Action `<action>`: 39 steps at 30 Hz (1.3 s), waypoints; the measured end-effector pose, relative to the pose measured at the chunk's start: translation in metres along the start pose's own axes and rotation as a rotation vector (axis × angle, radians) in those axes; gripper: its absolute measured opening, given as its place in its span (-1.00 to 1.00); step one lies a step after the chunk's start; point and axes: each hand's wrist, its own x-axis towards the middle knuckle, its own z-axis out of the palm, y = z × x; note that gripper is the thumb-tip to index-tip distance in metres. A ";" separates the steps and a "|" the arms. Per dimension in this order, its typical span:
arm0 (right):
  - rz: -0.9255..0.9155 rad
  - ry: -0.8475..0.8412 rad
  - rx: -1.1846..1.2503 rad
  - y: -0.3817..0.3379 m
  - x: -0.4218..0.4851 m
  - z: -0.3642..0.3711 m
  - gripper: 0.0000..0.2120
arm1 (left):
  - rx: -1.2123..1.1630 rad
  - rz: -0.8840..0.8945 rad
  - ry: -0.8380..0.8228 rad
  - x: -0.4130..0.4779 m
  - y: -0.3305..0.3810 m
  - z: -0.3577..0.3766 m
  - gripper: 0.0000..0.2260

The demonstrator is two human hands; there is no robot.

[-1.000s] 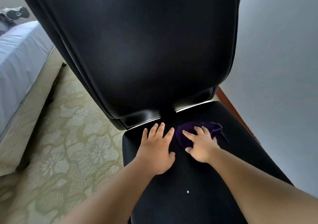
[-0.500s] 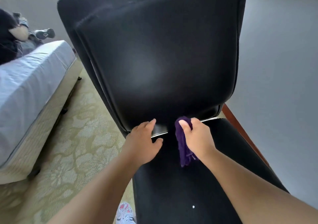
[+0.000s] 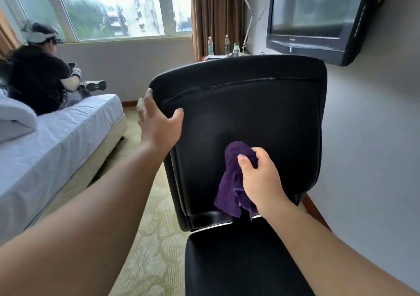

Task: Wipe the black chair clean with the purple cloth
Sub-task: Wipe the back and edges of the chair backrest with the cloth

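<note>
The black chair (image 3: 261, 114) stands in front of me, its tall backrest facing me and its seat below. My left hand (image 3: 159, 123) grips the backrest's upper left edge, thumb on the front face and fingers wrapped round the side. My right hand (image 3: 259, 177) holds the bunched purple cloth (image 3: 231, 177) against the lower middle of the backrest. The cloth's loose end hangs down toward the gap above the seat.
A bed (image 3: 52, 141) with white sheets runs along the left, with a person (image 3: 38, 80) lying on it. Patterned carpet (image 3: 147, 239) lies between bed and chair. A wall-mounted TV (image 3: 318, 16) hangs at upper right. Bottles (image 3: 225, 44) stand behind the chair near the window.
My right hand lifted the cloth from the seat up onto the backrest. My left hand moved from the seat to the backrest's upper left edge. The view tilted upward.
</note>
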 end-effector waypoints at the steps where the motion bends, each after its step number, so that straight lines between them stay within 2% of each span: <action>1: -0.004 -0.008 0.021 -0.005 0.000 0.002 -0.90 | -0.070 -0.106 -0.079 0.007 -0.005 0.002 -0.10; 3: -0.019 -0.027 0.024 -0.012 0.002 0.005 -0.90 | -0.295 -0.263 -0.222 0.016 -0.020 0.007 0.04; 4: -0.027 -0.036 0.017 -0.015 0.003 0.006 -0.89 | -0.394 -0.300 -0.283 0.020 -0.028 0.008 0.02; 6: -0.043 -0.052 0.012 -0.022 0.005 0.006 -0.88 | -0.461 -0.305 -0.340 0.026 -0.046 0.013 -0.18; 7: -0.051 -0.056 0.010 -0.025 0.007 0.006 -0.88 | -0.456 -0.297 -0.334 0.026 -0.052 0.015 -0.29; 9: -0.056 -0.063 0.010 -0.032 0.009 0.007 -0.90 | -0.452 -0.287 -0.294 0.019 -0.058 0.016 -0.37; 14: -0.010 -0.068 0.070 -0.056 0.004 0.023 -0.94 | -0.383 -0.280 -0.197 -0.003 -0.066 -0.005 -0.29; 19: 0.005 -0.110 0.139 -0.082 -0.025 0.049 -0.93 | -0.258 -0.278 -0.084 -0.036 -0.084 -0.053 -0.33; 25: 0.024 -0.148 0.194 -0.109 -0.071 0.065 -0.90 | -0.160 -0.271 -0.052 -0.089 -0.086 -0.098 -0.33; 29: 0.036 -0.183 0.185 -0.114 -0.113 0.072 -0.85 | -0.173 -0.295 -0.085 -0.123 -0.082 -0.131 -0.29; 34: 0.050 -0.227 0.168 -0.119 -0.157 0.075 -0.84 | -0.348 -0.253 -0.182 -0.156 -0.093 -0.186 -0.51; 39: 0.023 -0.276 0.168 -0.133 -0.192 0.076 -0.88 | -0.310 -0.194 -0.263 -0.191 -0.087 -0.213 -0.64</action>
